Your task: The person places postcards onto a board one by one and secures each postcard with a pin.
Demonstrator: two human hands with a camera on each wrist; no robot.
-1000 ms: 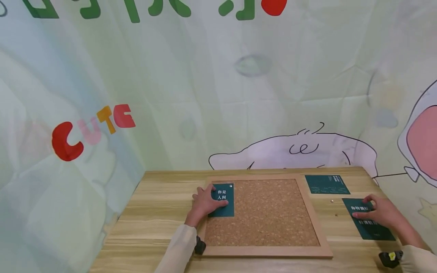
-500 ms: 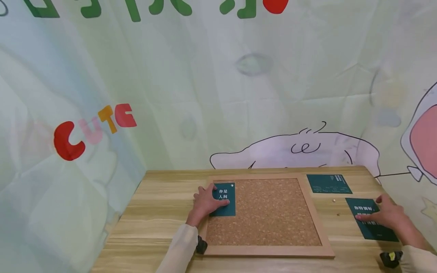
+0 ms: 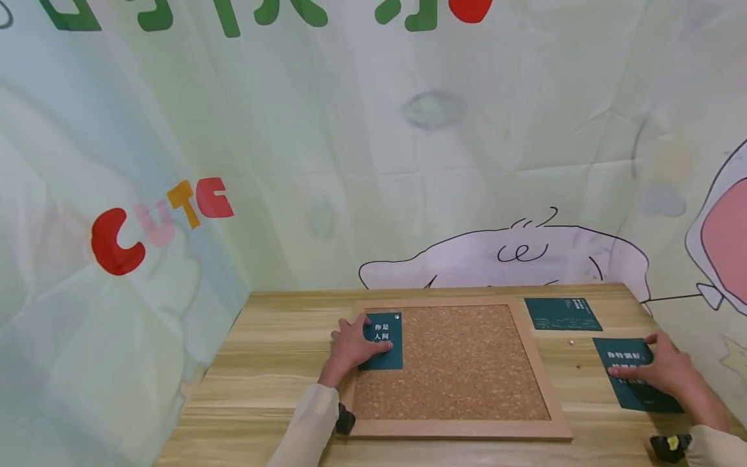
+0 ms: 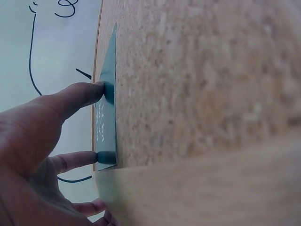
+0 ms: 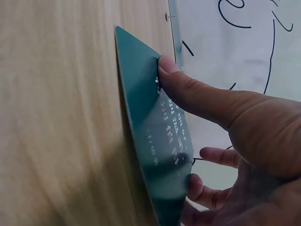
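Note:
My left hand (image 3: 352, 345) rests on a dark green card (image 3: 393, 355) with white lettering at the upper left of a framed cork board (image 3: 458, 370). In the left wrist view, the thumb and a fingertip press the card (image 4: 109, 127) flat. A small pin (image 3: 397, 317) shows at its top right corner. Over on the right, my right hand (image 3: 665, 370) grips another lettered green card (image 3: 627, 389). The right wrist view has the thumb on that card's face (image 5: 141, 122) and other fingers at its far edge. The card stands slightly off the table there.
A third green card (image 3: 563, 314) lies on the wooden table (image 3: 274, 363), right of the board. Two small pins lie below it, one bright (image 3: 571, 342) and one darker (image 3: 578, 366). A printed cloth backdrop (image 3: 327, 162) hangs behind the table.
My right hand has shifted slightly to the right, and its card has slid a little with it. The left hand stays pressed on its card.

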